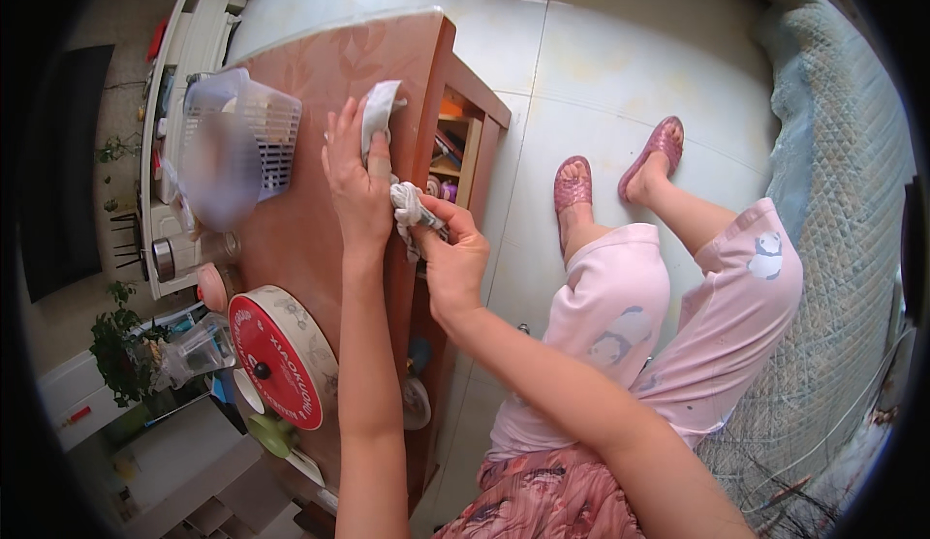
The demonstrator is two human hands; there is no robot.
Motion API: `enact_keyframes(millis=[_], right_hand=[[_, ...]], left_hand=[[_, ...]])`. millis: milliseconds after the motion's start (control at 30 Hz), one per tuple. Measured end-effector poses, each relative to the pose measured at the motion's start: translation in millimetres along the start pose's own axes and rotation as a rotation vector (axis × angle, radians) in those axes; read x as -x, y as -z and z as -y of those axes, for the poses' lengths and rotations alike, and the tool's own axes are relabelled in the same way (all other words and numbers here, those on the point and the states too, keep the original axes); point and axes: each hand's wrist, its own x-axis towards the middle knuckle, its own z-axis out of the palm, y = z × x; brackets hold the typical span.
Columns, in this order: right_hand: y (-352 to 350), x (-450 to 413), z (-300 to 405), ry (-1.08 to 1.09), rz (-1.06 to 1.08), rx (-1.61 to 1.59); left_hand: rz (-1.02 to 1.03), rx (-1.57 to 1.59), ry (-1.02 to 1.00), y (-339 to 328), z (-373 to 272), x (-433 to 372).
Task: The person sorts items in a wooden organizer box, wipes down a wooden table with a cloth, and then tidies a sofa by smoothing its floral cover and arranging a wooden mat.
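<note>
Over the near edge of a reddish-brown wooden table (320,88), my left hand (361,176) rests on a white cloth or wipe (379,114), which shows between its thumb and fingers. Close beside it, my right hand (456,256) pinches a crumpled, twisted whitish-grey cloth (408,205) between thumb and fingers at the table's edge. The two hands nearly meet there. Whether the two pieces of cloth are joined cannot be told.
A plastic basket (280,114) and a round red-lidded box (280,365) stand on the table. Beyond are a pink jar (212,288), a clear pitcher (203,346) and a green bowl (270,434). Open shelves (458,147) lie under the tabletop; a quilted cover (835,197) is at the right.
</note>
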Motion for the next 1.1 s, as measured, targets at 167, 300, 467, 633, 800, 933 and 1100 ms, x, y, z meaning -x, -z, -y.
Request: enact_keyframes(millis=[167, 300, 467, 633, 800, 933, 1100], right_hand=[[0, -69, 33, -0.042, 0.011, -0.098], [-18, -123, 55, 0.071, 0.038, -0.049], [-28, -186, 95, 0.076, 0.11, -0.133], [-3, -189, 102, 0.013, 0.268, 0.292], [0, -177, 133, 0.095, 0.56, 0.587], [-26, -173, 191, 0.542, 0.433, 0.71], [-88, -188, 186, 0.785, 0.758, 0.981]], left_hand=[[0.008, -0.007, 0.019, -6, -6, 2], [0.024, -0.045, 0.034, 3, -11, 2], [0.04, -0.079, 0.03, 2, -18, -3], [0.002, -0.079, 0.093, 0, -21, -3], [-0.132, -0.036, 0.277, 7, -15, 5], [-0.284, -0.147, 0.326, 8, -16, 2], [-0.1, -0.306, 0.308, 6, -19, -1]])
